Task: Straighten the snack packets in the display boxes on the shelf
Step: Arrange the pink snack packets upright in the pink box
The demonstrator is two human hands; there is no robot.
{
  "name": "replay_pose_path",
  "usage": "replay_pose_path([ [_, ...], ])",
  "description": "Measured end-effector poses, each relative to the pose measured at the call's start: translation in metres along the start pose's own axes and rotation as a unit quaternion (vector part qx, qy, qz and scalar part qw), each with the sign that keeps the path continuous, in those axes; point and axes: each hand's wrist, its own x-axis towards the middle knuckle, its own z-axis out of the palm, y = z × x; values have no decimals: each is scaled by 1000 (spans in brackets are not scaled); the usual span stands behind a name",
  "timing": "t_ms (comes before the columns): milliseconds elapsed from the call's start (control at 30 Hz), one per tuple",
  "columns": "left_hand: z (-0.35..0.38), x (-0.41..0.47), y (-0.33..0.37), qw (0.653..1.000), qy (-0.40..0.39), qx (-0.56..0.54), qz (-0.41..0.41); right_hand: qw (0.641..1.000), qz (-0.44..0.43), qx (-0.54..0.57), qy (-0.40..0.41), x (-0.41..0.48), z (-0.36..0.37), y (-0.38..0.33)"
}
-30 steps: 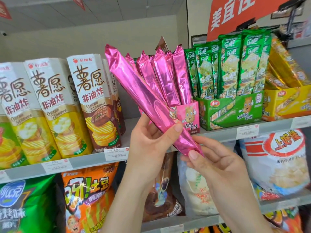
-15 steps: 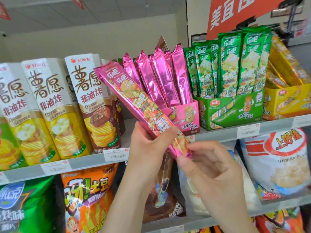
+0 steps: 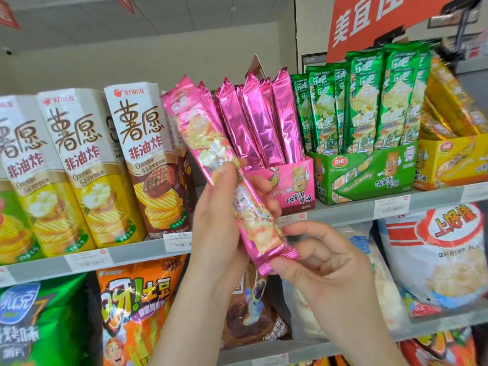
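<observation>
The left hand gripped the long shiny pink snack packet at its middle — the right hand pinched its bottom end, in front of the pink cardboard display box. Sliding it in bottom first, picture out, seemed best.

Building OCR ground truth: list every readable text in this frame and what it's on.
"美宜佳", top cropped: red sign
"薯愿", "非油炸": tall cartons
"乐吧": green packets
"上好佳", "SHRIMP": white bag
"呀!土豆": orange bag
Tilted pink packet and price tags: print too blurred to read.
</observation>
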Motion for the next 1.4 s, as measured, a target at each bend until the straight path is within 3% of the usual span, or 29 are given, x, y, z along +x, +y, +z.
replay_pose_path([
  [300, 4, 9, 6, 999, 22, -34, -4, 997, 51, 3, -55, 2, 6, 3],
  [400, 2, 10, 7, 999, 32, 32, 0, 991, 63, 5, -122, 2, 7, 2],
  [467, 3, 10, 7, 996, 41, 73, 8, 992, 51, 1, -117, 6, 7, 4],
  [533, 5, 12, 11, 998, 8, 51, 24, 995, 56, 13, -81, 13, 7, 7],
  [600, 3, 13, 19, 997, -58, 53, 23, 989, 99, 94, -59, 21, 5, 10],
  [700, -3, 15, 36, 972, -107, 198, 66, 969, 136, 198, -64, 32, 1, 7],
  [800, 2, 17, 56, 932, -75, 314, 163, 984, 107, 121, -76, 44, -1, -1],
  [900, 9, 29, 76, 881, 6, 376, 286, 997, -15, -65, -25, 62, -6, -10],
  [967, 12, 43, 88, 830, 76, 417, 362, 966, -129, -224, 15, 77, -12, -17],
  [1067, 17, 60, 93, 779, 121, 473, 393, 876, -221, -428, 2, 95, -20, -27],
  [1233, 13, 73, 71, 707, 125, 599, 354, 773, -214, -593, -80, 112, -28, -38],
  [1333, 5, 74, 61, 703, 116, 623, 322, 721, -193, -654, -118, 113, -28, -40],
  [1400, 0, 75, 54, 707, 109, 637, 288, 709, -191, -665, -135, 115, -29, -38],
])
